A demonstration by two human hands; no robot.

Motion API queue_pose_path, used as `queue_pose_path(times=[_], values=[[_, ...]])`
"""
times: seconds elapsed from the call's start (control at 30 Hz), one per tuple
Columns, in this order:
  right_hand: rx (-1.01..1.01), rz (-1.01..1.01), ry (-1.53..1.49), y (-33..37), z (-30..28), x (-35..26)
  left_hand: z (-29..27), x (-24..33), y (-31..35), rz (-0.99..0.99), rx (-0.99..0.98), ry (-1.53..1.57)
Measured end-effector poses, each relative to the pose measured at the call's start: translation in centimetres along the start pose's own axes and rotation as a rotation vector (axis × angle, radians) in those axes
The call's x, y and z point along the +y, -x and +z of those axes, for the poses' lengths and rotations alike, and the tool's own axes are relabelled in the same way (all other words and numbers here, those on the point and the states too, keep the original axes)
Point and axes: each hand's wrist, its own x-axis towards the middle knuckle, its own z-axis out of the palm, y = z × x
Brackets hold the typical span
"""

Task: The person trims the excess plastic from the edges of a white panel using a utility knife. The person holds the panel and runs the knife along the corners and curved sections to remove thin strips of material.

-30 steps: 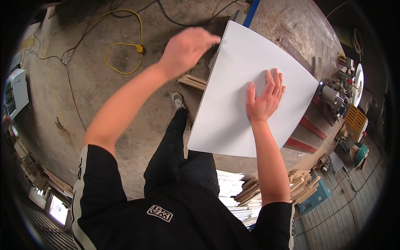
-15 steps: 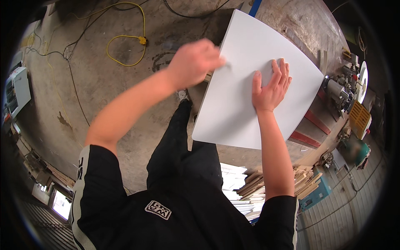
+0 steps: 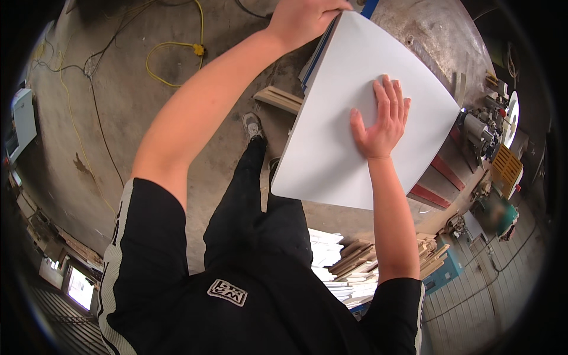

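Note:
A large white panel (image 3: 331, 136) with rounded corners lies in front of me, slightly to the right. My right hand (image 3: 383, 121) rests flat on its upper face, fingers stretched out and a little apart. At the panel's far left corner is my left hand (image 3: 305, 21), closed, with its fingertips at the edge. Whatever those fingers may pinch is too small or hidden to make out. Beneath the panel's left side, dark and blue edges of a stack or support (image 3: 313, 59) show.
Wooden strips (image 3: 279, 99) jut out under the panel's left edge. A yellow cord (image 3: 198, 49) loops on the concrete floor. Machinery (image 3: 480, 131) stands to the right, near red metal bars (image 3: 431, 196). White and wooden offcuts (image 3: 355, 260) are piled near my right side.
My left hand has moved away from me along the panel's left edge, from about mid-side to the far corner. My right hand stays flat on the panel, nearly in place.

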Motion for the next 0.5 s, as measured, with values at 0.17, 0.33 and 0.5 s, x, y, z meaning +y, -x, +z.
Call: queue_pose_path(times=[0.17, 0.33, 0.5], values=[[0.007, 0.035, 0.03, -0.1, 0.4, 0.1, -0.8, 1.4, 4.3, 0.122, -0.108, -0.122], [0.029, 0.056, 0.056, -0.1, 0.9, 0.1, -4.4, 8.8, 17.5, 0.099, -0.294, -0.005], [0.04, 0.069, 0.047, 0.2, 0.9, 0.3, -7.4, 13.8, 27.1, 0.072, -0.549, 0.074]])
